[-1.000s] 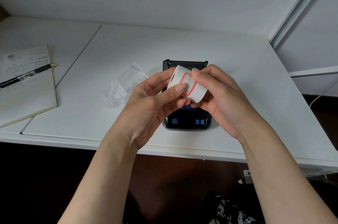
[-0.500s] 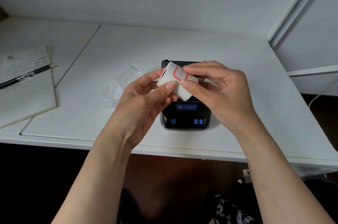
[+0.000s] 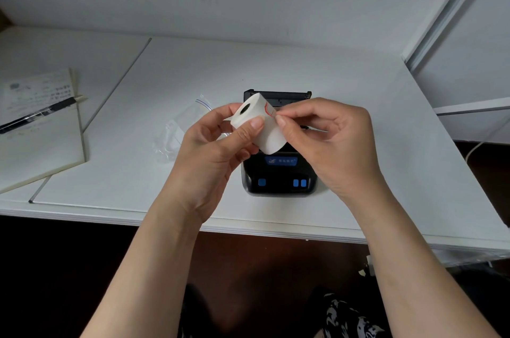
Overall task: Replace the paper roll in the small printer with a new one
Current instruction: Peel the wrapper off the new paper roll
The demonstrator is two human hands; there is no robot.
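A white paper roll (image 3: pixel 265 130) with a red-outlined sticker on its side is held above the small black printer (image 3: pixel 278 180). My left hand (image 3: pixel 215 150) grips the roll, thumb across its side, with the dark core hole facing me. My right hand (image 3: pixel 328 141) pinches the sticker's edge at the top of the roll with thumb and forefinger. The printer sits on the white table (image 3: pixel 358 122), its lid raised at the back, blue buttons on its front. The paper bay is hidden behind the roll and hands.
A clear zip bag (image 3: pixel 179 130) lies on the table left of the printer. A notebook (image 3: pixel 36 130) with a black pen (image 3: pixel 38 114) on it rests at the far left. The table's front edge runs under my wrists. A white frame stands at the right.
The roll has turned in my hands, so its core hole now faces me and the sticker sits at the top. My right fingers have shifted to the sticker's edge.
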